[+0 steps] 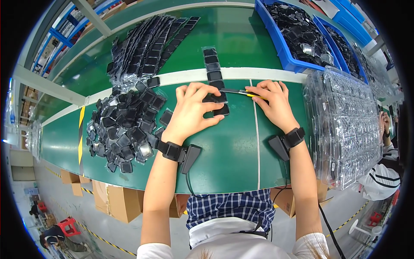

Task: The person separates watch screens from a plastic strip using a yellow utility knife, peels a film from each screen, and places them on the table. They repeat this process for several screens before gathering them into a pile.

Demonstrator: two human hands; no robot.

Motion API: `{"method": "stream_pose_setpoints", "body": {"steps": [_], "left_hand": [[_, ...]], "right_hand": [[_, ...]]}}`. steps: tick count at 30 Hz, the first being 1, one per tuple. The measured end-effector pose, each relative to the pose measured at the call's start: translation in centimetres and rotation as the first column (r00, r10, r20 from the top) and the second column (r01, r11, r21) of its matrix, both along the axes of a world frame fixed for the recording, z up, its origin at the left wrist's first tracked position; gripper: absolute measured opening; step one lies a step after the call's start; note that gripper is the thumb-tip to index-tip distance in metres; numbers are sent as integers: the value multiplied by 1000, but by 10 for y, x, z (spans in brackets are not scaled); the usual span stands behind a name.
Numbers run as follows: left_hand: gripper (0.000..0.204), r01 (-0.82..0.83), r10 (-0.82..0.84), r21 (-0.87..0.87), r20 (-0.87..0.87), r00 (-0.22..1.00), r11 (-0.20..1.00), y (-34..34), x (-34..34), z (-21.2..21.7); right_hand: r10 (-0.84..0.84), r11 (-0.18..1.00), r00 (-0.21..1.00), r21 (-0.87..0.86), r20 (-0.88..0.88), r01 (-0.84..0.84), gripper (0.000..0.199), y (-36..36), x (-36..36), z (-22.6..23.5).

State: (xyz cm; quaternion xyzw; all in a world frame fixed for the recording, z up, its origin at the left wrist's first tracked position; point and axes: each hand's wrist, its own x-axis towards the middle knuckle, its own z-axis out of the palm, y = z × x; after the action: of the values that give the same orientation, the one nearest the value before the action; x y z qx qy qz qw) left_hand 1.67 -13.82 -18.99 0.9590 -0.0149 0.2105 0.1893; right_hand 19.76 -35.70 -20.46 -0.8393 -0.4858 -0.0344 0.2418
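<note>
A narrow strip of black square pieces in clear film (213, 67) runs from the far side of the green table down to my left hand (192, 108). The fingers of that hand are curled over the strip's near end and press on its squares. Pinched in my right hand (276, 105) is a slim yellow-handled cutting knife (249, 93). Its thin dark end points left and lies across the strip, close to my left index finger. Whether the edge touches the film cannot be made out. Each wrist wears a black strap with a small dark device.
Left of my hands lies a heap of loose black squares (125, 125); beyond it, many uncut strips (146, 43). Blue bins (280, 52) of black pieces stand far right. Stacked clear plastic trays (345, 129) rise near my right arm. A white ledge (241, 73) crosses the table.
</note>
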Motion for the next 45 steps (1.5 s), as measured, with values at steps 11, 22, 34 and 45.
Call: {"method": "stream_pose_setpoints", "body": {"steps": [11,22,34,45], "left_hand": [[12,-20,32,-211,52,998,977,-2,13,-15],[13,-29,30,-266,-1,1000,964,-2,21,-17],[12,-74,73,-147,-11,997,986,13,13,-14],[29,-29,28,-16,-54,998,999,10,-6,11]], "right_hand": [[200,977,967,-40,-156,-208,30,-2,-7,10],[186,981,969,-28,-160,-193,26,6,-14,3],[135,991,970,5,-200,-137,26,-19,9,18],[8,1000,998,-19,-69,-10,29,-10,3,9]]}}
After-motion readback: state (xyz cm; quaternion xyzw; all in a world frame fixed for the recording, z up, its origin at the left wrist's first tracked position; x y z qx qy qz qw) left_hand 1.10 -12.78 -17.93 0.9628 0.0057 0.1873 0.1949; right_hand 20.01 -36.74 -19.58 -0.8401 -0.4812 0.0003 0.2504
